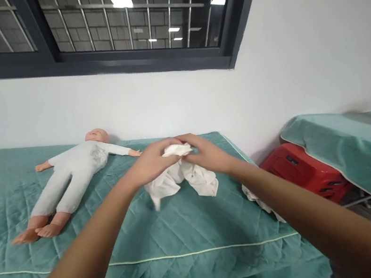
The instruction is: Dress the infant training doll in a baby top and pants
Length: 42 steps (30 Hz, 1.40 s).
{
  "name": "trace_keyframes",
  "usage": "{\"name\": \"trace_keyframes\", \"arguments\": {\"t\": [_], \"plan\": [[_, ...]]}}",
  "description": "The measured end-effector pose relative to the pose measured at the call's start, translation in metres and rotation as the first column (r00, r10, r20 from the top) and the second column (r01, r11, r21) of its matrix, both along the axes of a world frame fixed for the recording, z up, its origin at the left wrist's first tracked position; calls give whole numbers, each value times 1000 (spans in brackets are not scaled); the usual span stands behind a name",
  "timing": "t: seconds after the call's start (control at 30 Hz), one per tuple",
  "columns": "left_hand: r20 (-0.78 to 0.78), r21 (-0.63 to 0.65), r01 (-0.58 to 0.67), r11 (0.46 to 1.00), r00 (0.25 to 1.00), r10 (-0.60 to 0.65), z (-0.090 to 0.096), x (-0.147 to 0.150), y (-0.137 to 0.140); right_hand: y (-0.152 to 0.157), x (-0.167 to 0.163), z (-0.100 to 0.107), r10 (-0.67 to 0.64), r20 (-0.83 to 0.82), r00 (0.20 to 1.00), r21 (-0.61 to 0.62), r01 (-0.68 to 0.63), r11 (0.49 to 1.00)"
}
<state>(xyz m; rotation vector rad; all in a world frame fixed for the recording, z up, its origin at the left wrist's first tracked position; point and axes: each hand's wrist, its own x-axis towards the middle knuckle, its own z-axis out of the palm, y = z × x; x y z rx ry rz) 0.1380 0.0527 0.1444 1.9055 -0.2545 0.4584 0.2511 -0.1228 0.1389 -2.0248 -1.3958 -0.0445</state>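
Observation:
A small white garment point(199, 177), crumpled and bunched up, hangs just over the green quilted cover, with two sleeve-like or leg-like parts drooping down. My left hand point(153, 161) grips its gathered top from the left, fingers curled behind and thumb in front. From the right, my right hand point(209, 154) pinches the same bunched part, and the fingertips of both hands nearly meet. To the left lies a baby doll point(78, 170) on its back, with a white cloth body and bare head, hands and feet. Its outstretched hand is close to my left hand.
The green quilted cover point(151, 231) drapes over a table against the white wall. Light fabric point(259, 200) lies at its right edge, partly behind my right forearm. Beyond are a red case point(302, 171) and another green-covered table point(363, 150). A barred window point(143, 62) is above.

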Motion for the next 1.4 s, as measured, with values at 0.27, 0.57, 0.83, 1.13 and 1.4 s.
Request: {"name": "trace_keyframes", "arguments": {"t": [0.27,0.57,0.83,1.13,1.4], "plan": [[275,692,-501,520,849,451,30,-47,22,10,-12,76,135,24,991,-339,-118,933],[302,293,-753,589,657,691,12,-59,46,-35,-6,52,-128,298,946,-140,176,974],[18,256,-662,705,732,681,11,-75,53,-87,-1,43,-393,133,910,41,391,920],[-68,380,-620,687,722,689,-76,-9,44,-42,32,-40,-337,360,870,-249,437,864],[-193,506,-377,776,827,528,-153,19,-27,22,-25,-157,-377,266,887,-202,434,878]]}}
